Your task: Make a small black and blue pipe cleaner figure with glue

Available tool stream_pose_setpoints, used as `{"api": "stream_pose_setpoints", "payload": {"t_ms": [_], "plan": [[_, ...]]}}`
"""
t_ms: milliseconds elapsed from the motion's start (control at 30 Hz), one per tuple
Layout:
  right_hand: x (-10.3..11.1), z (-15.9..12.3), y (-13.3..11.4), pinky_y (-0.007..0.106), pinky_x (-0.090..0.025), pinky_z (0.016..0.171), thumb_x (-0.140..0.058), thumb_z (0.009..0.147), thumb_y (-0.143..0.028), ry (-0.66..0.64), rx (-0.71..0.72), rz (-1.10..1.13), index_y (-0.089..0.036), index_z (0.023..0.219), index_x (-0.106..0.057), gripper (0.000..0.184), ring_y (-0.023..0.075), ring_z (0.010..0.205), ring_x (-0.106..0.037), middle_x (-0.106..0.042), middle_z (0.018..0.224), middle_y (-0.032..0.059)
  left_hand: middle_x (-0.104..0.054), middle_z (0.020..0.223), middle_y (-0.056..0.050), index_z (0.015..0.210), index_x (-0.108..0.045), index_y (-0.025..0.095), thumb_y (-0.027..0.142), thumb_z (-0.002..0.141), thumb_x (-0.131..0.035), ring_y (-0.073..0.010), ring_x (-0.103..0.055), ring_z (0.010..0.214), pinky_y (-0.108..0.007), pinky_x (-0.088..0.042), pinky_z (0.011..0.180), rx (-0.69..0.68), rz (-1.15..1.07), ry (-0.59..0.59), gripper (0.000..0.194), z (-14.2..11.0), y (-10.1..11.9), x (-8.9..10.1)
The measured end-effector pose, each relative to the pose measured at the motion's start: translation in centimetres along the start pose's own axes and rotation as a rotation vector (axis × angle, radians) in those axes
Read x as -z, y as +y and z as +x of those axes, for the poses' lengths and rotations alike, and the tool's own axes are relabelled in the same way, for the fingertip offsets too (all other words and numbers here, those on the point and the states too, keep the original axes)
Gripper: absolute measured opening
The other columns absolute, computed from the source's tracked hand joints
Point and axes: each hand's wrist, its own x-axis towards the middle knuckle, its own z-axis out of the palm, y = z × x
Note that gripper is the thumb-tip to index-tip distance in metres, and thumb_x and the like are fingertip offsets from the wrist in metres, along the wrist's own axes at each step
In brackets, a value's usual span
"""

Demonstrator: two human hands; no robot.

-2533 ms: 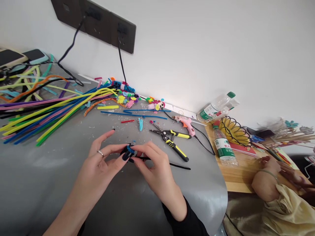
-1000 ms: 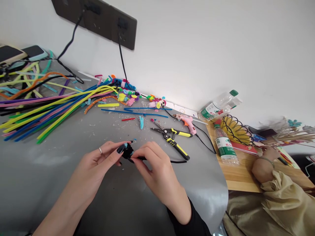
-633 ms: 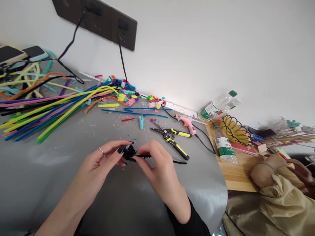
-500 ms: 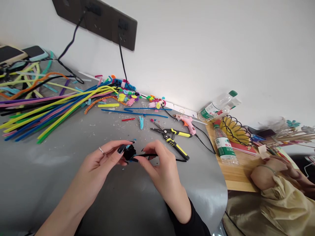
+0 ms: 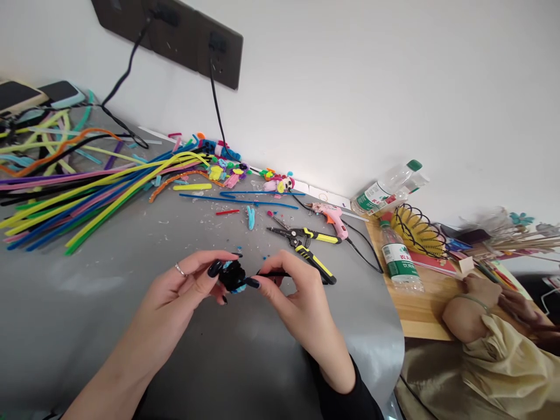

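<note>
Your left hand [image 5: 177,294] pinches the black-and-blue pipe-cleaner bundle [image 5: 233,276] above the gray mat [image 5: 236,361], apparently steadying it; your right hand [image 5: 304,297] pinches the black pipe cleaner [image 5: 276,273] beside it, seemingly for control.

This looks like an indoor craft workspace: a smooth grey-topped table [image 5: 214,356] bears a fanned bundle of multicoloured fuzzy pipe cleaners [image 5: 109,195], a pink plastic glue gun [image 5: 335,219] and black-and-yellow pliers [image 5: 296,236], beneath a dark rectangular socket panel [image 5: 188,49] on a plain white wall [image 5: 328,87].
</note>
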Motion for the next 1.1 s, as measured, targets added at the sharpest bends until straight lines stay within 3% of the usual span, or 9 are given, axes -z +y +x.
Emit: {"api": "stream_pose_setpoints", "payload": {"t_ms": [200,400,533,800,967,1100], "plan": [[-0.2,0.0,0.0,0.024,-0.046,0.067,-0.070,0.101,-0.023,0.007,-0.026,0.048,-0.022,0.087,-0.065,0.015,0.0136,0.072,-0.057,-0.064,0.080,-0.0019,-0.080,0.098,-0.004,0.098,-0.090,0.034,0.063,0.080,-0.089,-0.0156,-0.072,0.072,-0.021,-0.064,0.065,0.009,-0.036,-0.015,0.035,0.0,0.1,-0.2],[-0.3,0.3,0.0,0.023,-0.046,0.068,-0.071,0.099,-0.023,0.016,-0.059,0.090,-0.022,0.085,-0.065,0.015,0.0129,0.072,-0.057,-0.064,0.079,-0.0023,-0.082,0.110,-0.005,0.110,-0.088,0.036,0.045,0.076,-0.097,-0.0262,-0.078,0.107,-0.024,-0.067,0.078,0.006,0.014,-0.095,0.036,0.2,-0.4,0.4],[-0.4,0.4,0.0,0.023,-0.047,0.068,-0.073,0.098,-0.025,0.005,-0.096,0.154,-0.021,0.085,-0.066,0.015,0.0126,0.071,-0.057,-0.065,0.079,-0.0024,-0.082,0.114,-0.006,0.110,-0.087,0.036,0.046,0.079,-0.095,-0.0279,-0.077,0.113,-0.023,-0.067,0.077,0.023,0.000,-0.082,0.033,0.2,-0.7,0.3],[-0.2,0.5,-0.5,0.026,-0.051,0.073,-0.075,0.099,-0.038,-0.062,-0.199,0.400,-0.022,0.092,-0.070,0.019,0.0149,0.078,-0.064,-0.070,0.085,0.0007,-0.081,0.106,-0.008,0.104,-0.089,0.032,0.046,0.075,-0.098,-0.0272,-0.076,0.103,-0.021,-0.063,0.062,0.031,-0.106,-0.090,0.034,0.1,-0.3,0.3],[-0.3,0.7,-0.4,0.028,-0.051,0.073,-0.081,0.093,-0.055,-0.061,-0.246,0.395,-0.022,0.089,-0.068,0.036,0.0159,0.077,-0.063,-0.068,0.082,0.0003,-0.080,0.101,-0.006,0.106,-0.089,0.033,0.041,0.073,-0.101,-0.0200,-0.074,0.087,-0.019,-0.062,0.061,0.044,-0.177,-0.104,0.037,0.0,0.1,-0.2],[-0.7,0.7,-0.2,0.027,-0.048,0.070,-0.082,0.093,-0.052,-0.055,-0.267,0.414,-0.022,0.086,-0.066,0.035,0.0148,0.074,-0.058,-0.064,0.079,-0.0011,-0.078,0.090,-0.005,0.093,-0.089,0.030,0.045,0.067,-0.104,-0.0181,-0.072,0.079,-0.020,-0.062,0.061,0.049,-0.224,-0.079,0.033,-0.1,0.5,-1.0]]}}
